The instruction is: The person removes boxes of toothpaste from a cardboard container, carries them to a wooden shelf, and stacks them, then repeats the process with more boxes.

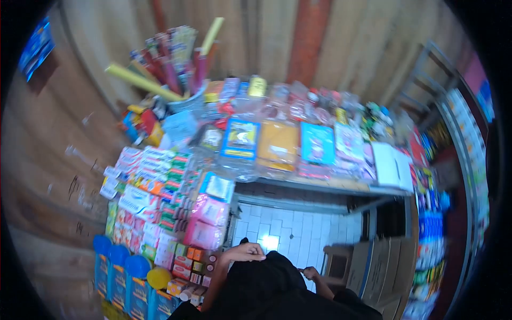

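My left hand (pixel 248 252) is over the dark cloth (pixel 266 282) on my lap, its fingers bent and pressed together. Whatever those fingers hold, if anything, is hidden. Lower and to the right, my right hand (pixel 310 273) is closed beside the same cloth. A small dark bit shows at its fingers, too blurred to name. Nearest to my left hand are pink plastic packs (pixel 205 232) on the counter's left arm, with small boxes (pixel 184 261) below them. Neither hand touches the goods.
Packed goods, including a yellow-brown pack (pixel 278 145) and a white box (pixel 391 166), line the counter ahead. A bucket (pixel 189 101) of sachets stands at the back left. Blue-lidded containers (pixel 137 265) are at lower left. Cardboard boxes (pixel 381 266) and a stool (pixel 336 260) stand right, above tiled floor (pixel 290 218).
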Demonstrator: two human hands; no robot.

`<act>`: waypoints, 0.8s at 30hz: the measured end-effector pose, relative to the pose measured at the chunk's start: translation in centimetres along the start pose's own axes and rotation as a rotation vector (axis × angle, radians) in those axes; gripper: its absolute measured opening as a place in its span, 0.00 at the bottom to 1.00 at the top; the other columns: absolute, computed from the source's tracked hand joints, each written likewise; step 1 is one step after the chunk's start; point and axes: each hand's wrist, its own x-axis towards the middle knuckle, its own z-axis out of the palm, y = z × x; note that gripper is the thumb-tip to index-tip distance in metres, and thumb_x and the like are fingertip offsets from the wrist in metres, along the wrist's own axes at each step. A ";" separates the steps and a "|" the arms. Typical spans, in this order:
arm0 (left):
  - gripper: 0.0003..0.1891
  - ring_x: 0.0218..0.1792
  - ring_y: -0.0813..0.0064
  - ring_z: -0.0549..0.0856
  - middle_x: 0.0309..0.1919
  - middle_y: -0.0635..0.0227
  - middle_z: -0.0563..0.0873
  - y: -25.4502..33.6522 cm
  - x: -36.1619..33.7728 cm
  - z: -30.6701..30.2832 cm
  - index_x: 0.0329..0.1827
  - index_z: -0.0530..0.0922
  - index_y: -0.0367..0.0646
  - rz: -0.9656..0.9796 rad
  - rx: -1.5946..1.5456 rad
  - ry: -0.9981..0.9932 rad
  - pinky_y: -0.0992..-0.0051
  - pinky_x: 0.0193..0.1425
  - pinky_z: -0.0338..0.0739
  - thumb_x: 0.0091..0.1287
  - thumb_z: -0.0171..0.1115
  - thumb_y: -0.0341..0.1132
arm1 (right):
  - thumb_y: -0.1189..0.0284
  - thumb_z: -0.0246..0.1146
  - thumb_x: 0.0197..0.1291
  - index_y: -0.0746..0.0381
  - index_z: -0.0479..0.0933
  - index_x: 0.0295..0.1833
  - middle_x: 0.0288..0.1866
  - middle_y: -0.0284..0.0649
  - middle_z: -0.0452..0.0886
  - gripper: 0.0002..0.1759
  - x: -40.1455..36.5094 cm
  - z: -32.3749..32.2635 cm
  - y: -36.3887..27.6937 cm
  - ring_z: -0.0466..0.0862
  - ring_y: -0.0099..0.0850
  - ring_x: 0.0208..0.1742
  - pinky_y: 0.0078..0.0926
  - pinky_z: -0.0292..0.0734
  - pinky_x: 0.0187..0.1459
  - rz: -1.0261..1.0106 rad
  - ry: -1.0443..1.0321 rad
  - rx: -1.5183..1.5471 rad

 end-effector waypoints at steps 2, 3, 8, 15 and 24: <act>0.17 0.30 0.85 0.79 0.29 0.74 0.82 -2.8 1.8 0.0 0.42 0.80 0.42 -0.009 0.057 0.015 0.81 0.33 0.73 0.68 0.70 0.47 | 0.55 0.66 0.64 0.70 0.81 0.27 0.18 0.36 0.72 0.26 -2.7 1.8 2.9 0.66 0.25 0.16 0.30 0.62 0.18 0.080 -0.009 0.110; 0.17 0.28 0.84 0.79 0.28 0.73 0.83 -4.5 2.9 0.5 0.42 0.80 0.40 0.045 0.111 0.110 0.80 0.31 0.73 0.66 0.71 0.47 | 0.55 0.66 0.62 0.69 0.81 0.30 0.20 0.37 0.75 0.25 -3.3 3.2 4.4 0.70 0.26 0.19 0.31 0.67 0.22 0.090 -0.018 0.105; 0.20 0.32 0.81 0.83 0.32 0.71 0.85 -9.5 5.5 2.6 0.45 0.79 0.40 -0.129 0.250 0.199 0.78 0.35 0.77 0.63 0.74 0.47 | 0.51 0.69 0.52 0.63 0.84 0.41 0.32 0.41 0.84 0.24 -2.8 13.5 14.1 0.81 0.31 0.33 0.35 0.78 0.38 -0.149 0.197 0.388; 0.25 0.25 0.76 0.84 0.27 0.64 0.86 -17.1 10.0 8.2 0.43 0.79 0.41 -0.416 0.644 0.051 0.73 0.29 0.78 0.60 0.74 0.54 | 0.55 0.72 0.49 0.59 0.84 0.41 0.39 0.45 0.88 0.20 -15.1 20.2 19.5 0.87 0.36 0.39 0.34 0.81 0.43 0.147 0.349 0.653; 0.25 0.22 0.75 0.84 0.24 0.65 0.84 -20.4 14.8 18.4 0.44 0.78 0.39 -0.649 0.846 -0.216 0.75 0.22 0.73 0.65 0.69 0.55 | 0.52 0.69 0.54 0.63 0.81 0.43 0.30 0.39 0.87 0.24 -23.0 30.6 25.7 0.87 0.29 0.28 0.30 0.83 0.36 0.458 0.479 1.189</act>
